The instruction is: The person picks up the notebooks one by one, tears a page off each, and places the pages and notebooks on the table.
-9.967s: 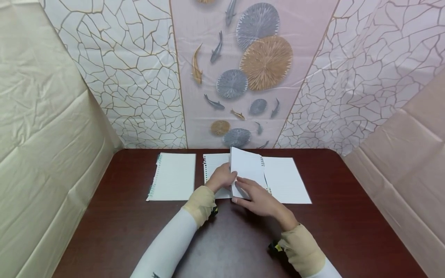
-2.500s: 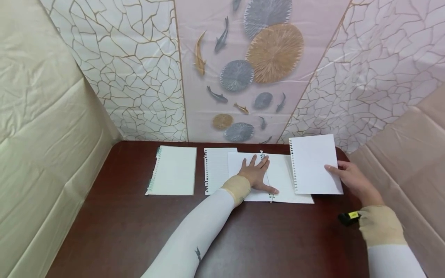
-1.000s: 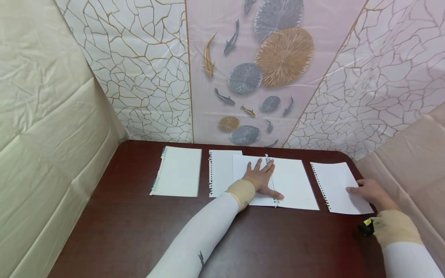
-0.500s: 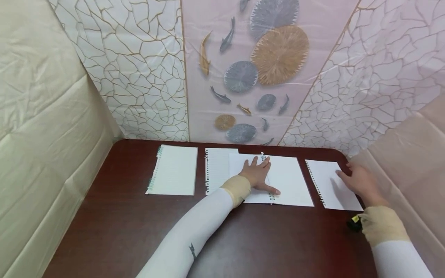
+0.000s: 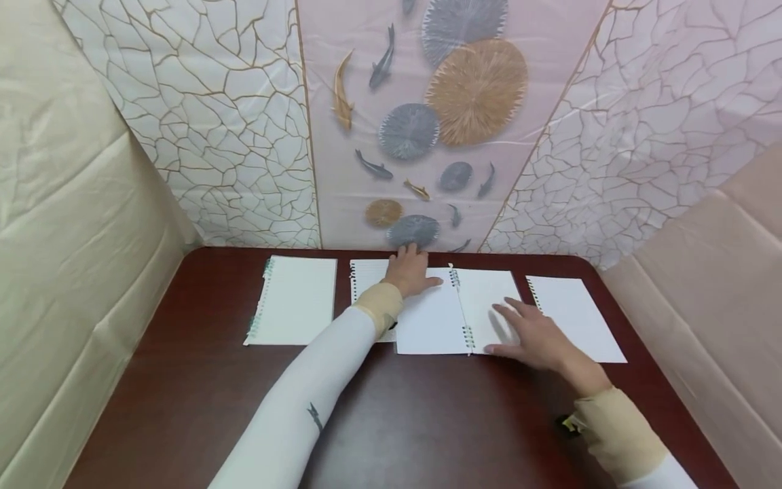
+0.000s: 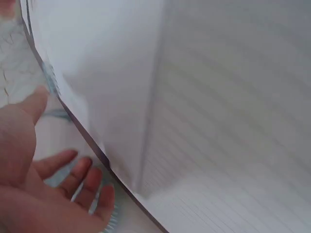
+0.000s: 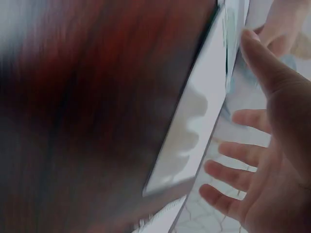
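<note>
A spiral notebook [image 5: 430, 326] lies open on the table, its rings running between two white pages. My left hand [image 5: 408, 272] is over the top of its left page, fingers spread towards the back wall; in the left wrist view that hand [image 6: 63, 179] appears with its fingers loosely bent and nothing in them. Over the right page hovers my right hand [image 5: 534, 336], thumb and fingers apart, casting a shadow on the paper. The right wrist view shows the same hand [image 7: 257, 155] holding nothing. Right of the notebook lies a loose sheet [image 5: 577, 319] with a punched left edge, partly hidden by the right hand.
A lined sheet [image 5: 366, 272] with torn holes lies partly under the notebook's left side. Farther left is another sheet [image 5: 296, 299] with a ragged greenish edge. The dark red table [image 5: 391, 414] ends at a patterned cloth wall [image 5: 238, 136].
A loose sheet was carried right in my right hand, laid on the table and let go. That hand has since moved left over the notebook; my left hand has shifted left from the rings.
</note>
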The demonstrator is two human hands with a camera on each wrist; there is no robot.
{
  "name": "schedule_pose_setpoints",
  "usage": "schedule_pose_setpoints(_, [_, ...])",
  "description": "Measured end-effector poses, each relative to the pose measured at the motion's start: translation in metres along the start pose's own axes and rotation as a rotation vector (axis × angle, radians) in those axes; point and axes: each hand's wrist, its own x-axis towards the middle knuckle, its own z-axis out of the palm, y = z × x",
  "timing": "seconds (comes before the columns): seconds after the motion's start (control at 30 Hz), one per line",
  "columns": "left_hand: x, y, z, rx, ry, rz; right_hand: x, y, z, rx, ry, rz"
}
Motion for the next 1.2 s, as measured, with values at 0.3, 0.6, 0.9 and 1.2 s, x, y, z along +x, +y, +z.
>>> schedule_pose_setpoints(0.3, [-0.008, -0.006, -0.01, -0.068, -0.045, 0.05, -0.002, -0.016, 0.013, -0.033, -0.03, -0.008])
schedule_pose_setpoints(0.6, [0.005, -0.003, 0.0, -0.065, -0.053, -0.001, -0.003, -0.017, 0.02, -0.058, -0.007, -0.014])
schedule_pose_setpoints(0.9, [0.022, -0.005, 0.002, -0.041, -0.123, -0.043, -0.004, -0.019, 0.017, -0.051, 0.004, -0.027])
schedule_pose_setpoints(1.2, [0.002, -0.022, -0.031, -0.067, -0.09, -0.037, -0.006, -0.015, 0.019, -0.042, 0.031, -0.044])
